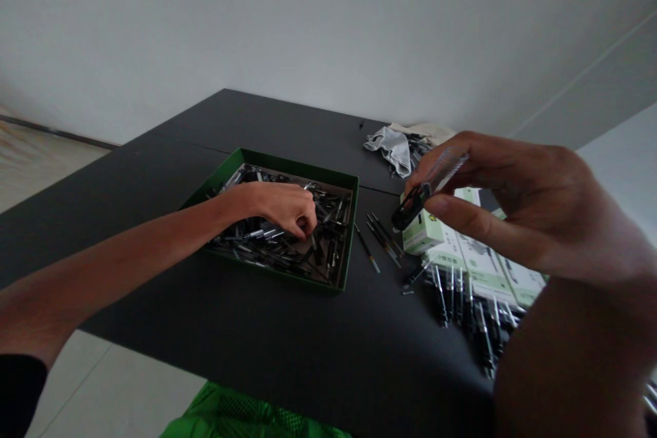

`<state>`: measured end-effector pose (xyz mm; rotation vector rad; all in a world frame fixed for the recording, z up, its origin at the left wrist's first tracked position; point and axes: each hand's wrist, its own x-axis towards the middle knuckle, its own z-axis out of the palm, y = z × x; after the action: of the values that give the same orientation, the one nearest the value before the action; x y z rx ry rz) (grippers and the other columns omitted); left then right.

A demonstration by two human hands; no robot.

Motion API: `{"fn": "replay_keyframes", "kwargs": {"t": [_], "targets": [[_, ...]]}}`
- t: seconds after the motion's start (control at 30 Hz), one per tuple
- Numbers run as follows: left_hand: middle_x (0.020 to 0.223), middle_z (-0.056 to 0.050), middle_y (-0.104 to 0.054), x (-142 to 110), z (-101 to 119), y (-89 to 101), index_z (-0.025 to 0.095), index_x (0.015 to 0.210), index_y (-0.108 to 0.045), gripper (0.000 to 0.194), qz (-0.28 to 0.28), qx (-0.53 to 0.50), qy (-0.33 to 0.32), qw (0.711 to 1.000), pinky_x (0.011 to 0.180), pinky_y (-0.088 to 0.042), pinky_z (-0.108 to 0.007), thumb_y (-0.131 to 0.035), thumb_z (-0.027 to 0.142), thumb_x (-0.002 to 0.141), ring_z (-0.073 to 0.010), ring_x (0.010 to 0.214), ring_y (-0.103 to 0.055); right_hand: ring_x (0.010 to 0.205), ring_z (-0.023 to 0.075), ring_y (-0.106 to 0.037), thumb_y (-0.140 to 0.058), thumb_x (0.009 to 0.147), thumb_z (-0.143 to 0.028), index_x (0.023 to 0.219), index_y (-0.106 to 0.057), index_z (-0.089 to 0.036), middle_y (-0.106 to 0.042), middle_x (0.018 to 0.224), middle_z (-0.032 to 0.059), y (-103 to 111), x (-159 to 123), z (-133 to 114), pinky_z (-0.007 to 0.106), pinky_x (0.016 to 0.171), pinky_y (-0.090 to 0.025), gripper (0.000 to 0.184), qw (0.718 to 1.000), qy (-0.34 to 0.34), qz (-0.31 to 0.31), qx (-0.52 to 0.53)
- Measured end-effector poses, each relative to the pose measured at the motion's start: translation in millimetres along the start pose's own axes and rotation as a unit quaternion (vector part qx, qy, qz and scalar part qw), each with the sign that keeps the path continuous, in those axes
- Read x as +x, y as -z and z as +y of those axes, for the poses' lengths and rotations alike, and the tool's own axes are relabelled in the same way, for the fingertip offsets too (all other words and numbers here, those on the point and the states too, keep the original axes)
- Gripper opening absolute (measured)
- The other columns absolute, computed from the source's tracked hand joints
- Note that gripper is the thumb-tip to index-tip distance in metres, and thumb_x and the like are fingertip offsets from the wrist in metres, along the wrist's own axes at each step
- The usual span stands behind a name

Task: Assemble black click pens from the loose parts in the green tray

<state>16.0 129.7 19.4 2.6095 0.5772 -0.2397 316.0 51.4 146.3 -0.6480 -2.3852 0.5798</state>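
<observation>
Clear-and-black plastic piece, one, held above the right part of the tabletop by the right hand, whose fingers are clamped on it, thumb opposed. It should prove light, stiff and smooth enough to slip; the thin clear wall may crack if squeezed, so the black end seems the surer hold.

The left hand, over the green tray, has its fingers curled together; whether they pinch anything cannot be told. The tray, one, contains slim dark pen parts, too many and too overlapped to count; these look light and rigid, best taken by the middle.

Just right of the tray lie about four thin refills and one short stub. Farther right: a cluster of black pens with silvery clips, at least eight, partly hidden by the right arm; beyond them, at least three white-and-green boxes. Near the wall: one crumpled grey cloth.
</observation>
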Motion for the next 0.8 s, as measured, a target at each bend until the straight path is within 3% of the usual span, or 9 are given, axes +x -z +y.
{"fn": "replay_keyframes", "kwargs": {"t": [0.13,0.3,0.57,0.8], "targets": [[0.070,0.000,-0.077,2.9,6.3,-4.7,0.026,0.078,-0.086,0.010,-0.001,0.029,-0.011,1.000,0.057,-0.033,-0.028,-0.084,0.017,0.080,-0.0143,0.062,-0.064,0.077,0.0137,-0.069,-0.069,0.099,-0.029,0.097,-0.067,-0.022,-0.071,0.093,0.0030,-0.6,-0.3,-1.2,0.029,0.059,-0.054,0.008,1.000,-0.004,0.002,0.002],[0.068,0.000,-0.077,4.4,5.3,-8.3,0.027,0.078,-0.085,0.011,0.022,0.071,-0.004,0.997,0.058,-0.034,-0.029,-0.085,0.016,0.079,-0.0159,0.061,-0.064,0.080,0.0131,-0.069,-0.066,0.100,-0.031,0.100,-0.067,-0.024,-0.071,0.095,0.0017,0.7,-1.6,-1.3,0.028,0.062,-0.055,0.008,1.000,-0.008,-0.004,-0.013],[0.092,-0.002,-0.084,6.2,-10.0,-11.1,0.029,0.096,-0.083,0.016,0.051,0.100,-0.015,0.994,0.067,-0.044,-0.027,-0.070,0.021,0.096,-0.0180,0.085,-0.075,0.076,0.0116,-0.069,-0.067,0.099,-0.031,0.100,-0.067,-0.026,-0.072,0.094,0.0002,0.9,-0.7,-2.1,0.027,0.059,-0.055,0.005,1.000,-0.021,-0.004,-0.013],[0.094,-0.002,-0.085,3.2,-13.5,-8.2,0.031,0.099,-0.085,0.022,0.067,0.106,-0.012,0.992,0.065,-0.044,-0.028,-0.064,0.023,0.099,-0.0172,0.079,-0.074,0.080,0.0149,-0.070,-0.067,0.100,-0.035,0.100,-0.067,-0.025,-0.072,0.096,0.0021,2.9,-2.5,-2.7,0.031,0.062,-0.056,0.010,0.999,-0.022,-0.002,-0.033]]}}
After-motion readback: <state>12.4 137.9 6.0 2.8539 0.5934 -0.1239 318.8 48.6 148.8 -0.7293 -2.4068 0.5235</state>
